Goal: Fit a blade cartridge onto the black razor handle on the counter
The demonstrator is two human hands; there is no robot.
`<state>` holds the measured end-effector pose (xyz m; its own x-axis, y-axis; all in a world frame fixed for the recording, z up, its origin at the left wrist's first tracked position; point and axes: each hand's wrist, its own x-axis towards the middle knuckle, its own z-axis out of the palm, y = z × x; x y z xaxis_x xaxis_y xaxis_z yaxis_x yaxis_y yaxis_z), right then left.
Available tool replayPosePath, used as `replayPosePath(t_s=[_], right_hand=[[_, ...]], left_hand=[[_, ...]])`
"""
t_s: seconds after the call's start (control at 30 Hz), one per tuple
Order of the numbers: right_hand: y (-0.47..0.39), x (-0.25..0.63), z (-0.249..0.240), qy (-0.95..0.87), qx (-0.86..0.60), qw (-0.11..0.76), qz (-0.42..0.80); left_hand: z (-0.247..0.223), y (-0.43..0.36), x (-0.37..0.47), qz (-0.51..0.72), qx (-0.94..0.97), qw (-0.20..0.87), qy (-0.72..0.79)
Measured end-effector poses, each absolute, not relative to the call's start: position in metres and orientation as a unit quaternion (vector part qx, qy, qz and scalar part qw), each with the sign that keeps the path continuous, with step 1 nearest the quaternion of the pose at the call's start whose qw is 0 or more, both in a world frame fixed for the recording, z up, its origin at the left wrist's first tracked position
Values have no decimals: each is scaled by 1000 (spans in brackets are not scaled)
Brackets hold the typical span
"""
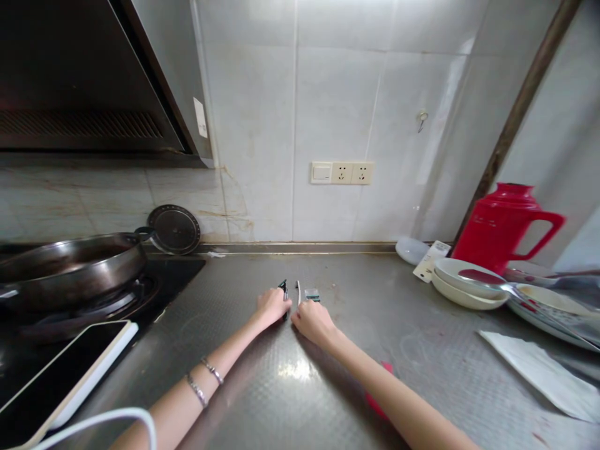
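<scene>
On the metal counter (225, 387), my left hand (274, 306) is closed around a small dark object (284, 287) whose top shows above the fingers. Close beside it on the right, my right hand (313, 320) has its fingers curled at the lower end of a thin white strip (299, 292); whether they grip it is too small to tell. A small clear packet with a green edge (312, 295) lies just beyond the right knuckles. Part of a red item (376, 406) shows under the right forearm.
At the left are a pan (75, 265) on the stove, a round dark lid (174, 230) and a phone-like device (65, 381) with a white cable (117, 414). Stacked bowls (469, 294), a red jug (497, 225) and a white cloth (539, 372) occupy the right.
</scene>
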<state>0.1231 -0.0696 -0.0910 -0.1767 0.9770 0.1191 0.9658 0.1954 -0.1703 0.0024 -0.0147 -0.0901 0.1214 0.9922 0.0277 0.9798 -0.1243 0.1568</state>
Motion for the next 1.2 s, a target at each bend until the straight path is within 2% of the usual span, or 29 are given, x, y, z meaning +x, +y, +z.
replayPosePath(t_s=[0.83,1.07,1.2], right_hand=[[-74,129,-84,-767,-637,76,1],[-59,186,-74,-723,-685,80,-42],[-44,235,-74,-679,-729,71,-51]], left_hand=[[-87,-22,0,80,752,31,654],[-81,-8,-48,102,733,-44,671],[-83,2,-85,94,717,-41,689]])
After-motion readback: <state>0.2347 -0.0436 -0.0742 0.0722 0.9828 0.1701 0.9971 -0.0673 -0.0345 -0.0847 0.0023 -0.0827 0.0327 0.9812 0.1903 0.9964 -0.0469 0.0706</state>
